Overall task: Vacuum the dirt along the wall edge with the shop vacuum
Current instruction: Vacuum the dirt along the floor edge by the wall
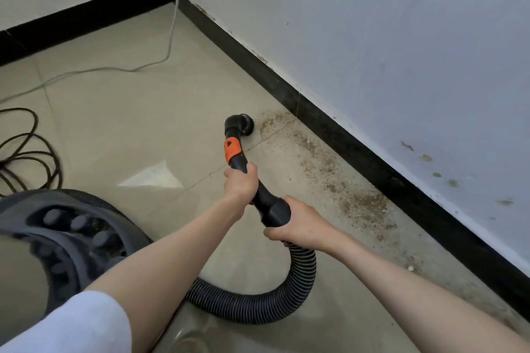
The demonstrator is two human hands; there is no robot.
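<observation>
Far left: black cord (31, 152) looped on floor (129, 123); grey cable (169, 46) trailing from wall corner across tiles. Lower left: vacuum (66, 235), blurred, close to camera; white sleeve (71, 324) below it. Ribbed hose (258, 304) curving from behind left forearm, along floor, up to wand (258, 195). Left hand (240, 183) wrapped around wand below orange collar (232, 149), fingers curled tight. Nozzle (242, 123) at wand tip, on or just above floor (cannot tell which), just beside near end of dirt. Right hand (298, 228) gripping wand's wide rear end where hose joins. Dirt (329, 169): brown band along black baseboard (372, 157), running right. Stained wall (401, 66) above.
</observation>
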